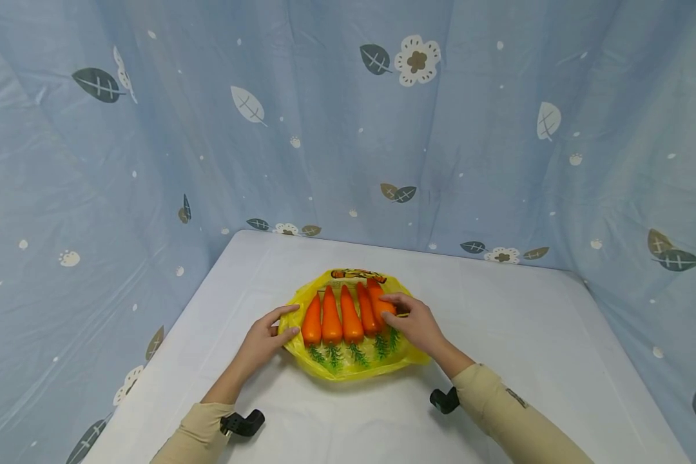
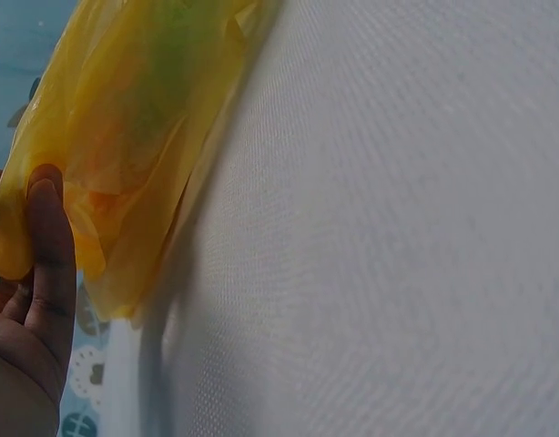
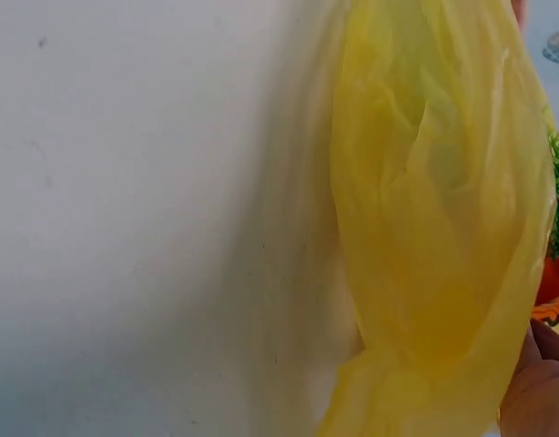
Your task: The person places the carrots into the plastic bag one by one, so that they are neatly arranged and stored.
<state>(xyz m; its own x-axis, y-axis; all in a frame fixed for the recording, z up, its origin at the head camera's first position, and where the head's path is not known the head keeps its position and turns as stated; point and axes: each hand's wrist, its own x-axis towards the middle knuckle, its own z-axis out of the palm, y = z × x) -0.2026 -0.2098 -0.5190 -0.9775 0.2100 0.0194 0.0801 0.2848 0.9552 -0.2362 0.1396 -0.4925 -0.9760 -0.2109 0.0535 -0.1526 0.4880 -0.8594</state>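
Five carrots (image 1: pixel 342 316) lie side by side on a yellow bag (image 1: pixel 354 370) mid-table (image 1: pixel 528 335), the left hand (image 1: pixel 265 341) resting relaxed fingers on the bag's left edge, the right hand (image 1: pixel 415 323) pinching the rightmost carrot.

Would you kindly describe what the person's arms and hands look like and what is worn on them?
Both forearms wear snug beige long sleeves ending above the wrist. A small black device is strapped under each wrist, left and right. The left hand and right hand are bare: no gloves or rings visible.
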